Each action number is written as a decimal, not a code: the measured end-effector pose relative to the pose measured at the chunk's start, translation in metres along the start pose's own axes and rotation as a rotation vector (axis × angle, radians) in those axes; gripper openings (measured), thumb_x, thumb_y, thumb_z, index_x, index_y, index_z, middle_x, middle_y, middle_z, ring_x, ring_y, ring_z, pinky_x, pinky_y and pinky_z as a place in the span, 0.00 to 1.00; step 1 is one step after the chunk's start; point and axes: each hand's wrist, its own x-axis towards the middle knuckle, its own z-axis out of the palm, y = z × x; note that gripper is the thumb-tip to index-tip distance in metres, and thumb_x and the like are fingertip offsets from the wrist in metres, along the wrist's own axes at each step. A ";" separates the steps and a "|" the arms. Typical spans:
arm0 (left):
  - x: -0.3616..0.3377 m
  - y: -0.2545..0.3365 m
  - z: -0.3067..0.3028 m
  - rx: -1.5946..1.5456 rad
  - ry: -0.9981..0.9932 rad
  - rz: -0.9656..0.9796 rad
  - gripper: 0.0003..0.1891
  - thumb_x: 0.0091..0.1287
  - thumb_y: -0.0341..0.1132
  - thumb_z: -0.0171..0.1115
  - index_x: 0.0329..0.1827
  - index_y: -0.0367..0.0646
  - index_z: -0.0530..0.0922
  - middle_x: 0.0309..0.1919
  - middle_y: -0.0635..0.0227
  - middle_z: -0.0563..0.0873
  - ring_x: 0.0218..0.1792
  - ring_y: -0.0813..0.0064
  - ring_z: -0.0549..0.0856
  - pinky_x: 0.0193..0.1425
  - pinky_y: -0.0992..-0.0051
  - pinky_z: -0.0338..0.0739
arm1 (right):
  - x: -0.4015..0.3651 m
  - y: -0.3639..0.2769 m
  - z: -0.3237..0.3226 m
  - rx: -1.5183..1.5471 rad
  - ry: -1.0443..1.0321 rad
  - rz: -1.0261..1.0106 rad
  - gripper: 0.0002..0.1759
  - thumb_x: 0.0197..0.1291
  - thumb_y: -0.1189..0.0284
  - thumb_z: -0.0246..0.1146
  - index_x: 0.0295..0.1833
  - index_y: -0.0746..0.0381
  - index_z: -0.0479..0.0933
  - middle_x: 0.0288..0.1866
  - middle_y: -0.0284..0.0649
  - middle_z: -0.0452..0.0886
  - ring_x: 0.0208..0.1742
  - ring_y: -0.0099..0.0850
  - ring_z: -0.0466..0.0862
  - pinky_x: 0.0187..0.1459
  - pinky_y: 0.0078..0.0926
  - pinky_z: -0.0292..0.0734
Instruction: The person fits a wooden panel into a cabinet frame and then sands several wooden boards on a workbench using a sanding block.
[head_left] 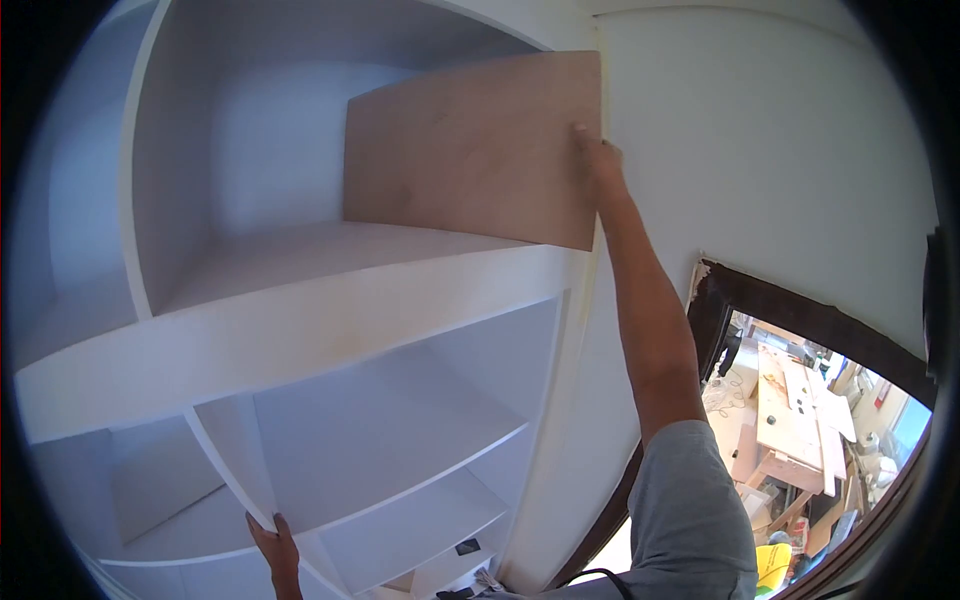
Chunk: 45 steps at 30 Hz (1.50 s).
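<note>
My right hand point(601, 168) grips the right edge of a brown wooden panel point(465, 150), with a digit showing on its front face and the rest partly hidden. The panel stands tilted in the right part of an upper white compartment point(275, 145), and its right end reaches the cabinet's side edge. Low at the left, my left hand point(276, 550) is closed around the front edge of a white upright divider point(232, 462), near where it meets a shelf.
White shelves point(385, 430) run below the upper compartment. A loose board point(165, 475) leans inside the lower left compartment. At right, a dark door frame point(800, 300) opens onto a room with a wooden workbench point(785, 410), cluttered boards and a yellow object point(772, 567).
</note>
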 end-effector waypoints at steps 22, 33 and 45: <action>-0.006 0.035 -0.013 0.192 0.155 0.127 0.41 0.68 0.42 0.66 0.78 0.30 0.57 0.71 0.42 0.66 0.71 0.42 0.67 0.74 0.49 0.64 | -0.064 -0.115 -0.170 0.034 -0.112 0.006 0.42 0.71 0.53 0.64 0.74 0.77 0.63 0.73 0.53 0.72 0.73 0.40 0.72 0.74 0.37 0.65; 0.100 0.452 0.017 -0.901 -0.218 0.415 0.40 0.74 0.59 0.57 0.79 0.37 0.63 0.71 0.55 0.72 0.70 0.60 0.74 0.73 0.60 0.67 | -0.103 -0.165 -0.233 -0.013 0.048 0.041 0.44 0.69 0.52 0.66 0.76 0.75 0.62 0.76 0.54 0.69 0.76 0.42 0.70 0.77 0.35 0.61; 0.253 0.588 0.195 -1.242 -0.997 0.259 0.40 0.77 0.66 0.41 0.80 0.43 0.63 0.77 0.56 0.67 0.78 0.59 0.62 0.80 0.55 0.55 | -0.160 -0.206 -0.311 -0.038 0.163 -0.076 0.52 0.66 0.47 0.68 0.76 0.78 0.58 0.77 0.60 0.65 0.78 0.49 0.65 0.78 0.41 0.57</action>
